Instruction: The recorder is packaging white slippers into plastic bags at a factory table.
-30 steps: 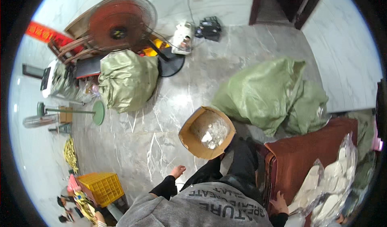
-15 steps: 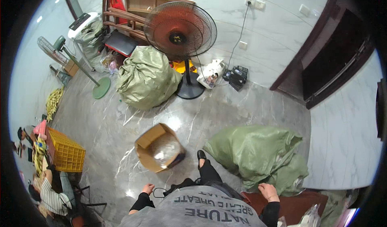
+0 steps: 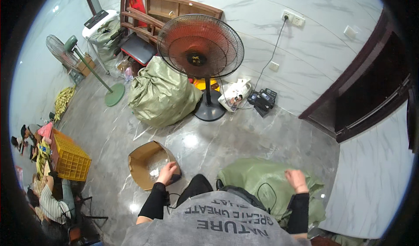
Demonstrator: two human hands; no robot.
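Observation:
My left hand (image 3: 166, 173) is in front of me, its fingers curled with nothing seen in them. In this view it overlaps the near right side of an open cardboard box (image 3: 139, 158) on the floor; whether it touches the box I cannot tell. Clear, shiny plastic-like material (image 3: 156, 166) lies inside the box. My right hand (image 3: 297, 181) is also curled, with nothing visible in it, and appears over a large green woven sack (image 3: 248, 174). Contact with the sack cannot be made out. A thin dark cord loop (image 3: 266, 192) shows by my waist.
Ahead stand a full pale-green sack (image 3: 161, 93) and a black pedestal fan (image 3: 208, 108). A white bag (image 3: 235, 95) and black devices (image 3: 264, 99) lie by the wall. To the left are a green fan stand (image 3: 115, 95), a yellow crate (image 3: 74, 158) and a seated person (image 3: 52, 202).
Both my hands have risen and moved forward, the left toward the box, the right over the sack. My view has shifted, and the foot visible earlier is out of sight.

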